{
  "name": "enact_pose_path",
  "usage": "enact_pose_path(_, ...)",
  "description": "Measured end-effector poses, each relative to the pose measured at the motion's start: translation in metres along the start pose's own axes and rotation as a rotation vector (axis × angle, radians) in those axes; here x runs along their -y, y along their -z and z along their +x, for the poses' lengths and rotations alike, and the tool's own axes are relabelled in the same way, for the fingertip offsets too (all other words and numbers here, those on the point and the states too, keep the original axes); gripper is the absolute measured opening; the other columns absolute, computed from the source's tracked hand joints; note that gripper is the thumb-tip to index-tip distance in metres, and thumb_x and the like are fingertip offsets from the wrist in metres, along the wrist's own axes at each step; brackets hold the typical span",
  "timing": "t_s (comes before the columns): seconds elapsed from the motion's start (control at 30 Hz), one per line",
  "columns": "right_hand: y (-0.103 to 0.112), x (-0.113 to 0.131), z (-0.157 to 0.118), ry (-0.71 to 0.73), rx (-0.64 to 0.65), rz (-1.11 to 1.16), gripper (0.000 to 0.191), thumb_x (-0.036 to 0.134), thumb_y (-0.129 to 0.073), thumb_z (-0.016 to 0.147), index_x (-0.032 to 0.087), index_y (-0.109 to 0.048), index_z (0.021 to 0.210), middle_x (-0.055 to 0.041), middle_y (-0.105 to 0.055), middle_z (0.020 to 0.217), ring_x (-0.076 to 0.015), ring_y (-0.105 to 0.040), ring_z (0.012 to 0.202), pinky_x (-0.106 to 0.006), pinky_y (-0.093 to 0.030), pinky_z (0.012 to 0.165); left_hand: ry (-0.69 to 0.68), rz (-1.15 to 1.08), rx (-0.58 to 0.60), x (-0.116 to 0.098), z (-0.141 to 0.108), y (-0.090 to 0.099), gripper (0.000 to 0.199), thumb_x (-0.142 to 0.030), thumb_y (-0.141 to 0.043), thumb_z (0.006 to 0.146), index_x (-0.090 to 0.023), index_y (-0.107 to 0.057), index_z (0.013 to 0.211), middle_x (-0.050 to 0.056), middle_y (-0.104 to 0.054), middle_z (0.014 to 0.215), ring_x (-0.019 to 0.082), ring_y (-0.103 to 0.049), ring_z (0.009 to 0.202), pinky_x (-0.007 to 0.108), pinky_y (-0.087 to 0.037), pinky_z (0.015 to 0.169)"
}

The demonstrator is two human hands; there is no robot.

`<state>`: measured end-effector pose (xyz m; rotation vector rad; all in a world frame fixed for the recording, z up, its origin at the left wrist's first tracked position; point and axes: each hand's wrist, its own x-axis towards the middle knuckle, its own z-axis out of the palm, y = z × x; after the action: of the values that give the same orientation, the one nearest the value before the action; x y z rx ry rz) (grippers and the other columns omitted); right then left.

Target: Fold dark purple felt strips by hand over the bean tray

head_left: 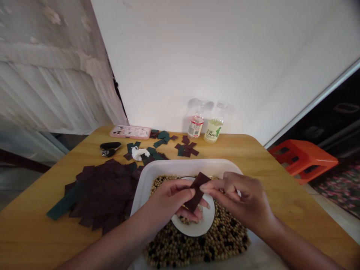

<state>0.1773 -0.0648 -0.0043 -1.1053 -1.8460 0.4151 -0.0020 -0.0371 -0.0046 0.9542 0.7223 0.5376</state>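
One dark brown piece (198, 190) spans both grips: my left hand (171, 194) pinches its flat between thumb and fingers, probably to steady it, and my right hand (244, 195) has thumb and forefinger together on its edge. I hold it over the white bowl (208, 222) set on grains (180, 249) in the tray (144, 184), perhaps so anything dropped is caught. The pile (104, 193) on the table (253, 152) sits beside it, seemingly for my left's easy reach.

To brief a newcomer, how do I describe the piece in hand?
On the table stands a white tray of beads. Over the bowl inside it, the left hand and right hand hold the brown piece. Unlike the pile beside the tray, it's raised.
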Motion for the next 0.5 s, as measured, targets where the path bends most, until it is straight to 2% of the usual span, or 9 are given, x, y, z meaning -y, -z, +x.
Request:
enact_pose_path(0.07, -0.0003, 0.0004, -0.0004, -0.048, -0.018, 0.006, 0.047, 0.018, -0.061, 0.076, 0.022, -0.021, 0.051, 0.0030, -0.047, 0.046, -0.0191, -0.067, 0.066, -0.022, -0.044, 0.044, 0.007, 0.010, -0.008, 0.0002, -0.0001, 0.0005, 0.026, -0.030, -0.055, 0.073, -0.015, -0.065, 0.092, 0.005, -0.067, 0.074, 0.009, -0.058, 0.052, 0.020, -0.048, 0.053)
enact_pose_path(0.17, -0.0007, 0.0004, -0.0009, -0.025, 0.006, -0.002, 0.047, 0.019, -0.061, 0.075, 0.021, -0.021, 0.050, 0.0051, -0.038, 0.044, -0.0194, -0.067, 0.066, -0.020, -0.044, 0.044, 0.012, 0.029, -0.015, 0.0001, -0.0003, 0.0007, 0.026, -0.030, -0.055, 0.073, -0.014, -0.065, 0.092, 0.006, -0.068, 0.076, 0.009, -0.059, 0.053, 0.021, -0.047, 0.054)
enact_pose_path(0.33, -0.0012, -0.0005, -0.0001, -0.065, -0.026, 0.009, 0.047, 0.019, -0.060, 0.076, 0.022, -0.021, 0.051, 0.0036, -0.044, 0.046, -0.0219, -0.068, 0.072, -0.021, -0.044, 0.044, 0.007, 0.036, -0.013, -0.0007, -0.0005, -0.0001, 0.027, -0.030, -0.053, 0.074, -0.015, -0.065, 0.093, 0.006, -0.068, 0.078, 0.010, -0.059, 0.055, 0.021, -0.048, 0.056)
enact_pose_path(0.5, -0.0017, 0.0004, 0.0001, -0.001, -0.025, -0.009, 0.047, 0.015, -0.061, 0.075, 0.021, -0.021, 0.050, 0.0057, -0.037, 0.043, -0.0211, -0.068, 0.067, -0.020, -0.042, 0.042, 0.001, 0.029, -0.012, -0.0001, 0.0000, 0.0003, 0.025, -0.028, -0.053, 0.074, -0.014, -0.065, 0.091, 0.006, -0.068, 0.075, 0.009, -0.059, 0.055, 0.020, -0.048, 0.055)
